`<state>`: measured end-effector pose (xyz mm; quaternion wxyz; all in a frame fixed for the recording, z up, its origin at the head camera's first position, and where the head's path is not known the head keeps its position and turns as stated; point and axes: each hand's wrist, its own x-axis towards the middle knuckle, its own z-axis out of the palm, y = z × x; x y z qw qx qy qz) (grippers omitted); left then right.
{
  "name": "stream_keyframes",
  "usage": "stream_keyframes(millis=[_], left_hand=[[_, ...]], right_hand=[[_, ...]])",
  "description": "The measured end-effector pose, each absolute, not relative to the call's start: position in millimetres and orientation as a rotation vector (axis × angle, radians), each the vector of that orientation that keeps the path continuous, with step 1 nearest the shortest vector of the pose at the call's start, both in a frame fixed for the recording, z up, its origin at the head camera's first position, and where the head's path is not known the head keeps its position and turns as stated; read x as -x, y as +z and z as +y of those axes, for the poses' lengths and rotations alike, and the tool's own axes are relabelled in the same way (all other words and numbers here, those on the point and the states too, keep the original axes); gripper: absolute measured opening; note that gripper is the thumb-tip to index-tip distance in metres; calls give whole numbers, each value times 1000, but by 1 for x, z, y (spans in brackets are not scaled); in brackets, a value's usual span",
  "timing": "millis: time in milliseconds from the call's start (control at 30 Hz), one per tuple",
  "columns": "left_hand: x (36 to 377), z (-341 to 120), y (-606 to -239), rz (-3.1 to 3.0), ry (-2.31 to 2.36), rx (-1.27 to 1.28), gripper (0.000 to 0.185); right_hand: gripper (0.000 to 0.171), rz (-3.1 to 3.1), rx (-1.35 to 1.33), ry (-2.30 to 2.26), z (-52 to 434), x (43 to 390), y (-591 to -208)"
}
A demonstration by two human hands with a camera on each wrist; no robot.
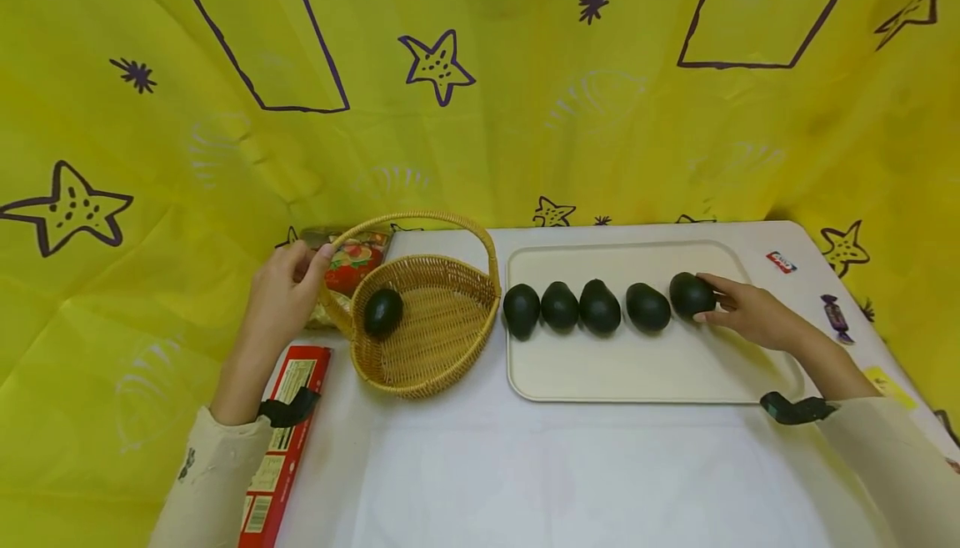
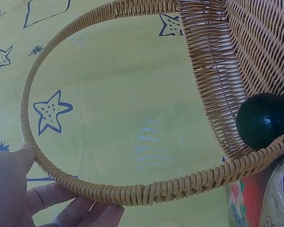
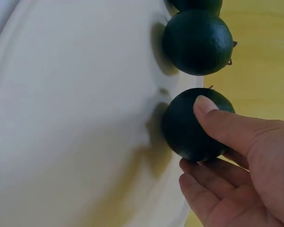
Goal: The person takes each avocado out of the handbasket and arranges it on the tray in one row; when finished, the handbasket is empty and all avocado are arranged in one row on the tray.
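Currently, starting at the far left of the table (image 1: 465, 481), a red carton (image 1: 281, 439) lies flat under your left forearm, running toward 6 o'clock. Your left hand (image 1: 281, 302) sits at the 9 o'clock side of the wicker basket (image 1: 442, 360), fingers and thumb curled onto the rim where the hoop handle (image 1: 420, 218) meets it. The left wrist view confirms that contact: thumb above, fingers beneath the weave. In my judgement this grip steadies the basket, which appears tipped slightly toward you.

One dark avocado (image 1: 383, 312) rests inside the basket against the wall at its 9 o'clock side, just beside your fingers; it appears to have settled there because of the tilt. Behind the basket, at 11 o'clock, a printed snack packet (image 1: 352, 260) lies partly hidden.

To the right, the cream tray (image 1: 637, 373) carries a row of five avocados (image 1: 600, 308) across its far half, close together, some touching. The rightmost avocado (image 1: 691, 294) is clasped by your right hand (image 1: 750, 314): thumb on top, fingers wrapped beneath, as the right wrist view shows. It sits on the tray, not lifted.

Beyond the tray, at 3 o'clock, two wrapped sweets (image 1: 836, 317) lie well apart from the fruit.
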<state>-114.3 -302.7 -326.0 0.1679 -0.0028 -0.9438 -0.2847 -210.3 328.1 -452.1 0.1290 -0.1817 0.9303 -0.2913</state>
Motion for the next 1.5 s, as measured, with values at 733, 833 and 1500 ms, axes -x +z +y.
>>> stream_keyframes(millis=[733, 833, 1500], left_hand=[[116, -303, -326, -2685, -803, 6, 48], [116, -303, -325, -2687, -799, 11, 48], [117, -304, -327, -2677, -811, 38, 48]], right_hand=[[84, 2658, 553, -890, 308, 206, -454], [86, 2661, 555, -888, 310, 205, -453], [94, 2694, 506, -753, 316, 207, -444]])
